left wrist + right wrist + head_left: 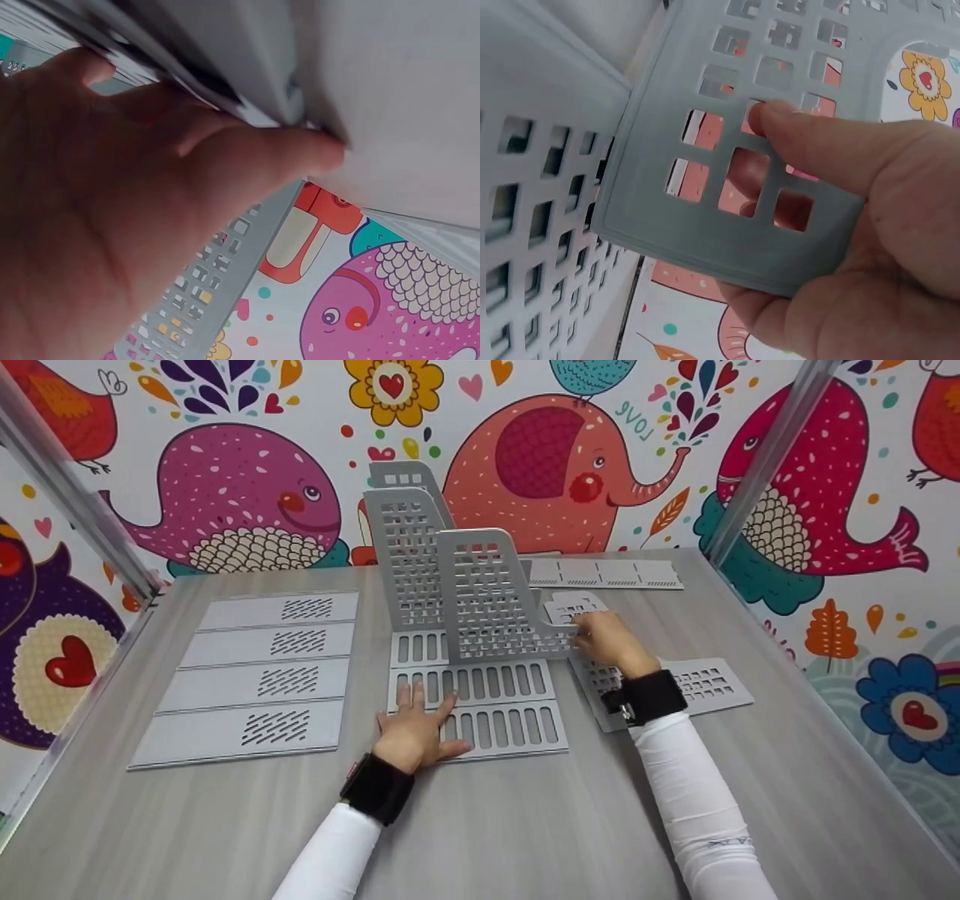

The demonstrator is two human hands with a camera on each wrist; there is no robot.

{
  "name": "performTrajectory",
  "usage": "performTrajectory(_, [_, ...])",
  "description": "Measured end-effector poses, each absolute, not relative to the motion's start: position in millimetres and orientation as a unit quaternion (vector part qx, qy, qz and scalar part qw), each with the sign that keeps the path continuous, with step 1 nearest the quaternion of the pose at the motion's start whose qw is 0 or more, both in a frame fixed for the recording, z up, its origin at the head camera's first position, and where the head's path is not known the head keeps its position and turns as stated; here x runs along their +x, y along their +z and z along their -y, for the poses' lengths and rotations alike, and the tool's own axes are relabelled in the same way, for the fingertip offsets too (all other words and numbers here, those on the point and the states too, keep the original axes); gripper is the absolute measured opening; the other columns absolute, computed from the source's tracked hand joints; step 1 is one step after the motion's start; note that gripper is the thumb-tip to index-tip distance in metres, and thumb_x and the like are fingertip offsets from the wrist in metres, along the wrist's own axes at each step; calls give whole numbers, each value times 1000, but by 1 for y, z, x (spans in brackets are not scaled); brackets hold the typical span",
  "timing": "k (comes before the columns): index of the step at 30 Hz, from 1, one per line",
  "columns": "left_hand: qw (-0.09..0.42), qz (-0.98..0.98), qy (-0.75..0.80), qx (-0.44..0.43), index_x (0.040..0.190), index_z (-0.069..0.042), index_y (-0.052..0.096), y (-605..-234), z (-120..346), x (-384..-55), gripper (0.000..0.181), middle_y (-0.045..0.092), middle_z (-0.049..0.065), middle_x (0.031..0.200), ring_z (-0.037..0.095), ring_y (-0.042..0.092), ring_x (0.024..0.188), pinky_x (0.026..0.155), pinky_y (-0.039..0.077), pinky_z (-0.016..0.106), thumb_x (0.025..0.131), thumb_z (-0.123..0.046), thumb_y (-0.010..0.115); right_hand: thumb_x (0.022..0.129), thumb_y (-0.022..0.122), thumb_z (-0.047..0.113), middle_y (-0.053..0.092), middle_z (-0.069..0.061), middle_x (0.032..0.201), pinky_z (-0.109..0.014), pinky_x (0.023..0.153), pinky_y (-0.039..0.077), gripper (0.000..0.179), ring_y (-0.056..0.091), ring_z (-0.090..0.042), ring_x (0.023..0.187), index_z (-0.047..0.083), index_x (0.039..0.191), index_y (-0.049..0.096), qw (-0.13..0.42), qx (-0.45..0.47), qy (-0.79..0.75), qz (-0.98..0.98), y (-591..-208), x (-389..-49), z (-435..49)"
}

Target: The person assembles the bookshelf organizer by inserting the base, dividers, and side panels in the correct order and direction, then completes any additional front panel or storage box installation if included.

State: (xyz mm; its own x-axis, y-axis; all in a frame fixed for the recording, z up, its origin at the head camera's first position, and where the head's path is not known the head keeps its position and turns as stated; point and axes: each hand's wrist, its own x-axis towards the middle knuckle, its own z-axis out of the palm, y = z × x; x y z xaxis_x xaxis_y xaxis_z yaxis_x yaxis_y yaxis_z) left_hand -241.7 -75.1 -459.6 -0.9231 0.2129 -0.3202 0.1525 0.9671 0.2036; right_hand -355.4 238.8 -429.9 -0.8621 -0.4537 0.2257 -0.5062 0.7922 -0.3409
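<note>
My left hand (pixel 412 735) lies with fingers spread on the slotted grey base panel (pixel 480 705), pressing on its left front part. Between thumb and fingers, my right hand (pixel 611 641) grips the low front end of a perforated side panel (pixel 487 585), which stands upright on the base. In the right wrist view the thumb lies on the near face of this panel (pixel 735 244), with fingers showing through its holes. Left of it, a second perforated panel (pixel 409 555) stands upright, with another panel (pixel 401 472) behind. The held panel's lower edge meets the base; whether it is slotted in I cannot tell.
A flat grey sheet (pixel 225 652) with creases and slits lies on the left of the table. Flat perforated panels (pixel 709 686) lie on the right, partly under my right arm. A long pale strip (pixel 607 574) lies at the back. Cartoon-printed walls surround the table.
</note>
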Motion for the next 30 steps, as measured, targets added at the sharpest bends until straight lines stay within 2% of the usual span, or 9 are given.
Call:
performTrajectory(3, [168,-977,89,92,159,-27,31,-460,75,-242,84,13,28,165,48,9,154,107,30,78,89,-65,60,86,68,-1,66,-16,72,-47,66,51,12,60,-32,66,-2,76,61,65,244,221,942,-432,-358,-237])
performTrajectory(5, [164,-978,89,91,159,-27,31,-461,75,-242,85,13,29,165,49,10,154,107,30,78,89,-65,61,87,69,0,68,-17,78,-42,66,51,6,59,-27,67,-4,84,65,50,226,254,939,-431,-360,-238])
performTrajectory(8, [162,-978,93,88,159,-27,30,-462,74,-242,85,14,28,165,48,11,154,106,32,77,89,-65,61,90,71,7,69,-22,99,-42,78,53,23,64,-30,83,-6,107,64,1,177,308,935,-427,-361,-242])
performTrajectory(11, [167,-978,93,86,159,-28,29,-463,75,-242,86,13,28,166,48,11,154,106,33,76,89,-65,61,91,71,14,61,-34,125,-54,96,51,49,61,-44,108,-11,129,53,-40,124,316,940,-422,-358,-254])
performTrajectory(13, [168,-978,93,85,159,-28,29,-463,76,-242,86,13,28,166,48,11,154,106,33,76,88,-65,62,90,70,17,62,-35,122,-52,92,53,50,62,-44,106,-15,125,54,-59,98,298,948,-420,-357,-263])
performTrajectory(15, [168,-978,93,85,159,-28,29,-462,76,-242,86,13,28,166,48,11,154,105,33,76,88,-65,62,90,68,16,67,-31,106,-43,79,56,42,65,-38,91,-17,114,61,-69,97,270,956,-420,-356,-272])
performTrajectory(19, [164,-977,99,89,159,-29,29,-461,76,-242,86,13,28,165,48,10,154,105,34,76,88,-65,62,89,67,14,69,-13,80,-27,62,46,26,57,-18,70,-10,96,73,-90,128,237,959,-424,-358,-282])
performTrajectory(26, [167,-977,95,89,160,-29,27,-459,75,-242,87,12,28,166,48,9,154,107,32,76,88,-65,62,91,69,16,71,-9,85,-24,63,45,23,55,-11,70,-3,101,76,-114,127,272,947,-432,-359,-260])
performTrajectory(30, [165,-978,90,90,160,-29,27,-459,74,-242,87,13,28,165,48,9,154,106,33,76,88,-65,62,88,73,19,71,-7,81,-22,61,45,23,54,-10,67,-3,97,77,-112,161,279,940,-437,-358,-236])
